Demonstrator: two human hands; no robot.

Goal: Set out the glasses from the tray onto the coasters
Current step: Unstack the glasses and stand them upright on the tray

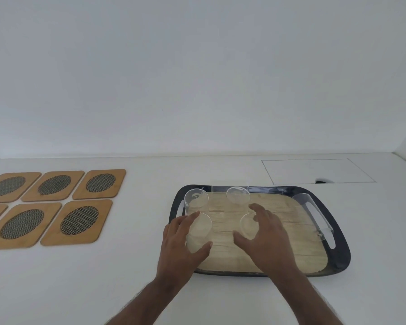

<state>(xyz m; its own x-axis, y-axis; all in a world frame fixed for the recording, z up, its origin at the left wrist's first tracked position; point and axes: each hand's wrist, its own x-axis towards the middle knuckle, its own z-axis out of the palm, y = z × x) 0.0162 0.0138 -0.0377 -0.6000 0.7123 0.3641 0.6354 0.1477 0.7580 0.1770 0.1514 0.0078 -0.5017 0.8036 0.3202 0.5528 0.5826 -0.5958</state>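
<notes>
A black tray (338, 252) lined with a bamboo mat lies on the white table, right of centre, with several clear glasses upright on it. My left hand (178, 249) curls around the front-left glass (201, 231), thumb and fingers on its sides. My right hand (267, 240) wraps the front-middle glass (247, 225) in the same way. Other glasses stand at the tray's back left (196, 199), back middle (238, 195) and right side (305, 201). Several wooden coasters (80, 221) with dark mesh ovals lie in two rows at the far left, all bare.
A white wall rises behind the table (138, 266). A thin rectangular outline of a hatch (314, 171) with a small dark notch is set in the tabletop behind the tray. White tabletop lies between the coasters and the tray.
</notes>
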